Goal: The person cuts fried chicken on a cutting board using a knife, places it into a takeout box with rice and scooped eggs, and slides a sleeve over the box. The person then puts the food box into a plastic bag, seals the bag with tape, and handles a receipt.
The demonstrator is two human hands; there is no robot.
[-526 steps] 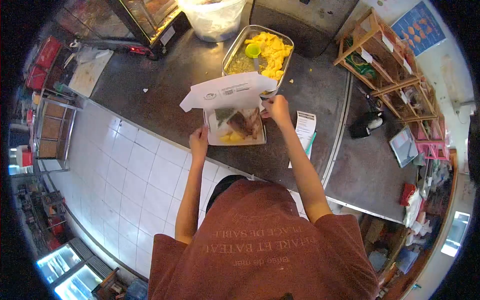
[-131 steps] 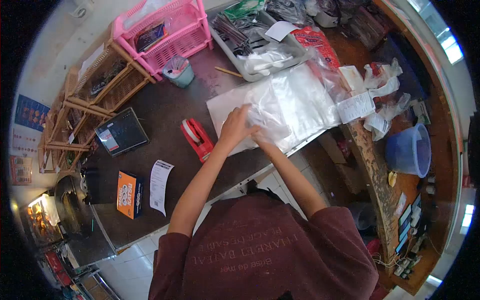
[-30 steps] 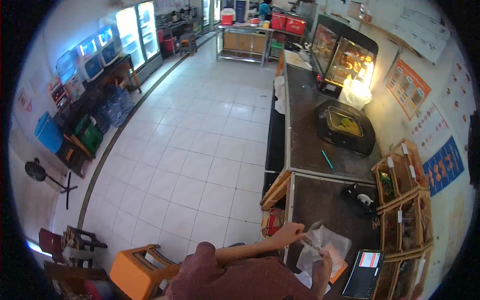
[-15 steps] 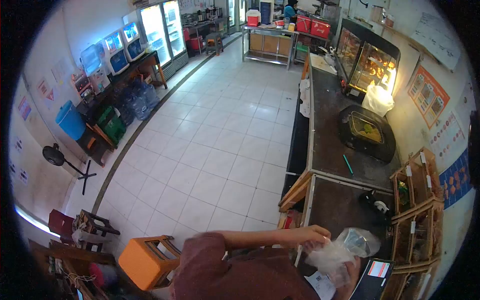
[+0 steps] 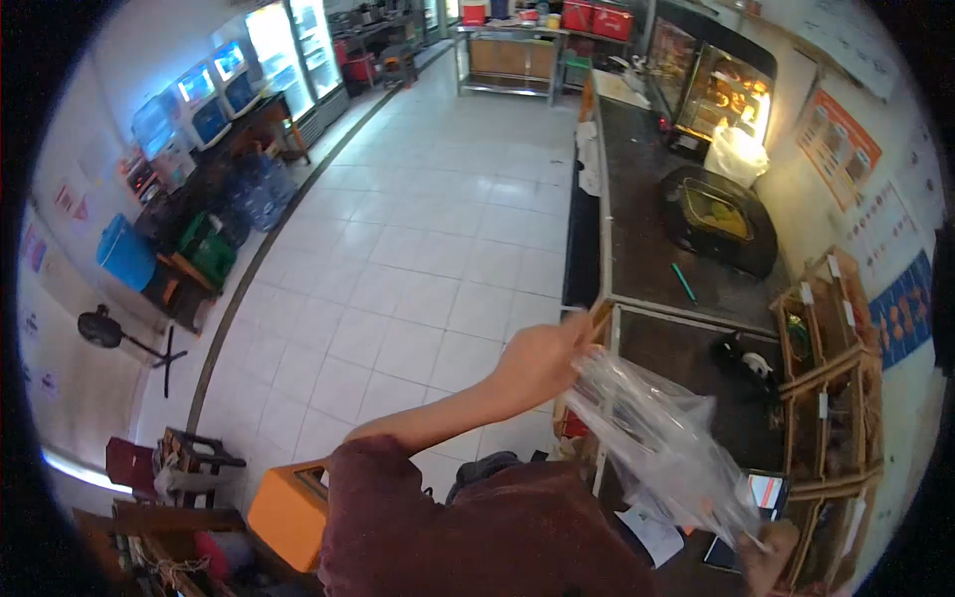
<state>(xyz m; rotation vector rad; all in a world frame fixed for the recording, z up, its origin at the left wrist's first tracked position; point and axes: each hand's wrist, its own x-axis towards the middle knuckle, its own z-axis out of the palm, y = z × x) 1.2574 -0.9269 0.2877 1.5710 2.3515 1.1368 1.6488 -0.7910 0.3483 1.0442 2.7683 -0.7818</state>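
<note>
A clear plastic bag [image 5: 662, 438] is stretched slantwise between my two hands over the dark counter [image 5: 671, 348]. My left hand [image 5: 547, 360] is closed on its upper left end, raised near the counter's edge. At the lower right, my right hand [image 5: 771, 559] grips the opposite end. The bag looks crumpled, and I cannot make out anything inside it. Beneath it lie a white printed paper [image 5: 652, 537] and a dark device with a lit screen [image 5: 765, 492], both partly covered.
Wooden racks [image 5: 821, 418] line the counter's right side. A black item with white on it [image 5: 748, 358], a green pen [image 5: 683, 283], a black food container [image 5: 718, 221] and a lit display case [image 5: 711, 90] stand farther along. An orange stool [image 5: 288, 512] is at my left.
My hands have moved apart, the left one up and leftward, the right one down and rightward. The bunched bag is now pulled out long. My view has shifted slightly.
</note>
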